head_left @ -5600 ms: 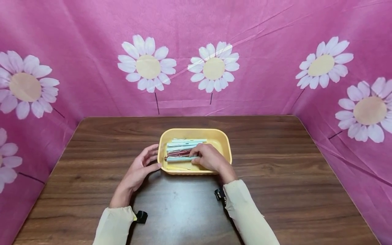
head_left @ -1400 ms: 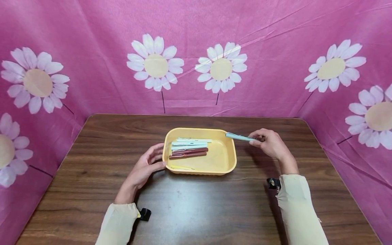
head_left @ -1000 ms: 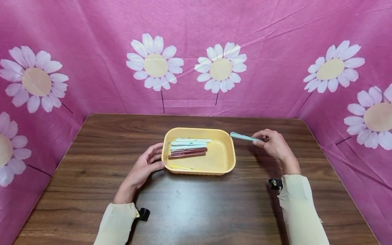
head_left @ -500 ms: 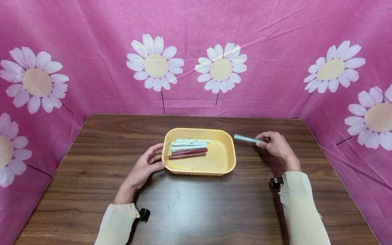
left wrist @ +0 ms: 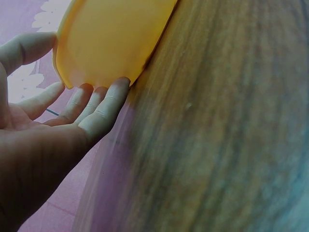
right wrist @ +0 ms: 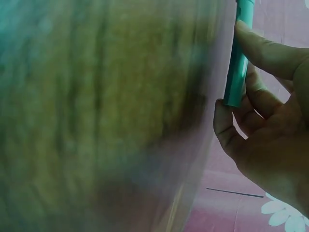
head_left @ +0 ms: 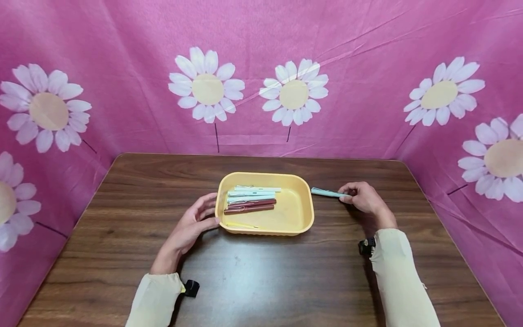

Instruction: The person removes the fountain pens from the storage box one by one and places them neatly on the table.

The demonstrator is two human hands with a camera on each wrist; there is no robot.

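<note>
My right hand (head_left: 365,198) pinches a light blue pen (head_left: 327,192) with a clip, just right of the yellow box. In the right wrist view, thumb and fingers hold one end of this pen (right wrist: 235,79). The pen lies nearly level, low over the table or on it; I cannot tell which. With loosely extended fingers, my left hand (head_left: 189,227) touches the left end of the yellow plastic box (head_left: 292,222). Inside the box lie several pens: a whitish one (head_left: 267,189), light blue ones (head_left: 261,194), dark red ones (head_left: 255,209) and a thin yellow one (head_left: 241,225).
The box stands on a dark wood-grain table (head_left: 245,281). A pink cloth (head_left: 253,27) printed with white daisies hangs behind the table and along both sides. Small black cameras (head_left: 190,288) sit at the wrists, beside the pale sleeves.
The right hand has taken the light blue pen out of the box and carried it right. In the last second it has lowered the pen toward the table. The left hand has stayed at the box.
</note>
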